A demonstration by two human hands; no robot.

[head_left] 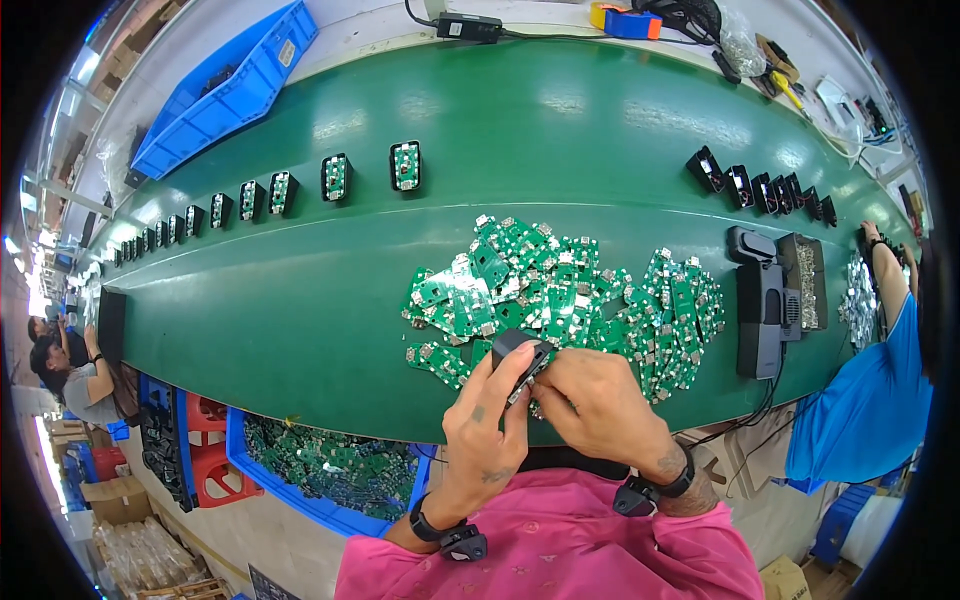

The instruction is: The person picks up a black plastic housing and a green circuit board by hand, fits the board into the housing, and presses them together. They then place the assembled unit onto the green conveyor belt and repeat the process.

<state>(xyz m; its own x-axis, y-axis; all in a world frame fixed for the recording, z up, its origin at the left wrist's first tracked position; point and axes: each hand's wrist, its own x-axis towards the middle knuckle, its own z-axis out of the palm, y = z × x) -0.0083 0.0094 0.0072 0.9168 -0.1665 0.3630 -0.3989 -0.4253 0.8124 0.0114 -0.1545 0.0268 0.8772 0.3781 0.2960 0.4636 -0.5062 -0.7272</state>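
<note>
My left hand (485,425) grips a small black plastic case (522,352), tilted above the table's near edge. Against the case's right side, the fingers of my right hand (600,400) are closed in a pinch; what lies between them is hidden. A light strip, perhaps a circuit board's edge, shows along the case near my fingertips. Just beyond my hands spreads a heap of green circuit boards (560,285). Farther off, black cases with green boards inside, such as this nearest filled case (405,167), stand in a row running left.
Several black cases (740,186) stand at the far right of the green table (250,300). A dark device (760,320) sits beside a tray of small metal parts (808,285). Blue bins (235,440) stand below left and far left. A person in blue (865,390) works at right.
</note>
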